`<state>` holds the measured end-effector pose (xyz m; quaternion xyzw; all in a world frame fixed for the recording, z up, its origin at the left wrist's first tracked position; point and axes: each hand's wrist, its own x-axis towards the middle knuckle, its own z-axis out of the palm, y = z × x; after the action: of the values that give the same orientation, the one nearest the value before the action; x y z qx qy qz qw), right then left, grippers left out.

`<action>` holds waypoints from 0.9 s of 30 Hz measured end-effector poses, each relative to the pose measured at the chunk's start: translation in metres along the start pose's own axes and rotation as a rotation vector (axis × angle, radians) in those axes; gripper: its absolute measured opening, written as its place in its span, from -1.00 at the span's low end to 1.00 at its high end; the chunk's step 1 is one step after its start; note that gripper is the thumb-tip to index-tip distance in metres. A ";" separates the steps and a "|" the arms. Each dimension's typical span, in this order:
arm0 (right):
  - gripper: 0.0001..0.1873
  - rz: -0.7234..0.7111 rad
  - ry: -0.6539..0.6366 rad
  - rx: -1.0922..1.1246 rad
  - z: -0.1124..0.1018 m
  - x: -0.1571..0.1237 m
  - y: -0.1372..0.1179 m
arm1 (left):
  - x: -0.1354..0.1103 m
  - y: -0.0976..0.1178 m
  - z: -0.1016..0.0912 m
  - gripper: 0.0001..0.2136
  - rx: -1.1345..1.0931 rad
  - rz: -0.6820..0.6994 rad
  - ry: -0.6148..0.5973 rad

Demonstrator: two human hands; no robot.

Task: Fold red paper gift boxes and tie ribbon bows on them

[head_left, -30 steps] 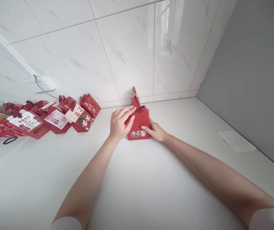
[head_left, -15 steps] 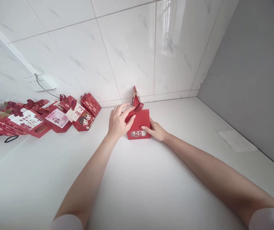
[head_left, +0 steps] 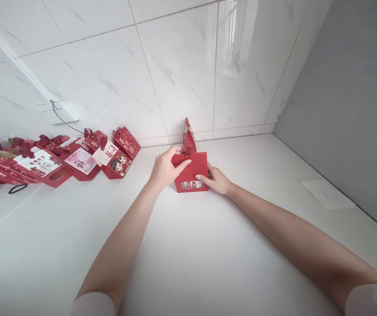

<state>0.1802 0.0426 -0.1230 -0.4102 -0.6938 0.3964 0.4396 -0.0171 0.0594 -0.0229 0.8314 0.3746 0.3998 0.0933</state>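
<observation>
A small red gift box [head_left: 193,173] with a little window on its front stands on the white counter [head_left: 188,254] near the tiled wall. One of its lid flaps sticks up at the back. My left hand [head_left: 165,169] pinches a red top flap of the box between thumb and fingers. My right hand [head_left: 215,179] grips the box's right side with its fingers curled against it.
A row of several folded red gift boxes with printed cards [head_left: 76,160] lies along the wall at the left. A wall socket with a cable [head_left: 59,115] sits above them. A white paper sheet [head_left: 327,194] lies at the right by the grey wall [head_left: 346,96].
My left hand's fingers have drawn in from lying over the box top to pinching its flap. The right hand has stayed on the box's side.
</observation>
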 end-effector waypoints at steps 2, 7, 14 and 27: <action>-0.46 -0.058 0.037 -0.047 0.004 -0.003 -0.005 | -0.001 0.002 0.000 -0.79 -0.106 -0.082 -0.048; -0.31 -0.289 0.372 -0.251 0.016 -0.009 -0.013 | 0.000 0.001 -0.003 -0.75 -0.183 -0.127 -0.095; -0.51 -0.520 0.451 -0.651 0.015 -0.009 -0.019 | 0.002 0.004 -0.014 -0.73 -0.237 -0.076 -0.211; -0.49 -0.572 0.452 -0.721 0.007 -0.005 -0.031 | 0.003 0.000 -0.016 -0.67 -0.282 -0.102 -0.264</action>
<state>0.1680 0.0254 -0.0985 -0.4047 -0.7587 -0.1030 0.5000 -0.0278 0.0590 -0.0105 0.8352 0.3409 0.3304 0.2775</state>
